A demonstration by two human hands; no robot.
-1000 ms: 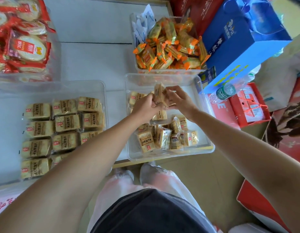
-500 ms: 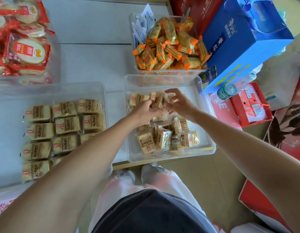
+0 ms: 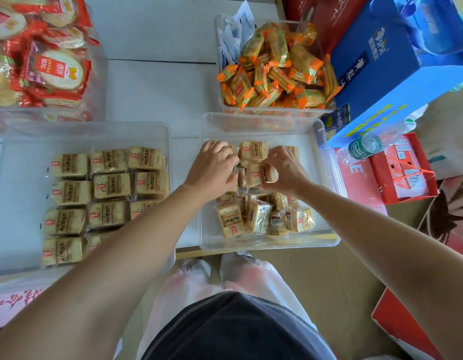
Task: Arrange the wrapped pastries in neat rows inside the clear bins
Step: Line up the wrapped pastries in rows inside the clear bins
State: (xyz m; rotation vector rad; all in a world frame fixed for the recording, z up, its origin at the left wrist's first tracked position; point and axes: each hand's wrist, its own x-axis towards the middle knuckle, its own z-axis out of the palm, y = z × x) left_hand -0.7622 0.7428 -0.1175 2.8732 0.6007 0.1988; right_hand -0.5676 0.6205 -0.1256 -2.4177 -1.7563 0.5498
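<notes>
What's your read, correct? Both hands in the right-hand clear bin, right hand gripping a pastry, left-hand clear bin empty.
Wrong on one point: the head view shows the left-hand clear bin holds wrapped pastries in flat rows, not empty. Rest stands: left hand and right hand are in the right-hand clear bin, right hand gripping a pastry.

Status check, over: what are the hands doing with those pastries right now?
Right hand grips a pastry low in the right bin. Left hand at its other end, grip unclear. Loose pile crowds the near side.
</notes>
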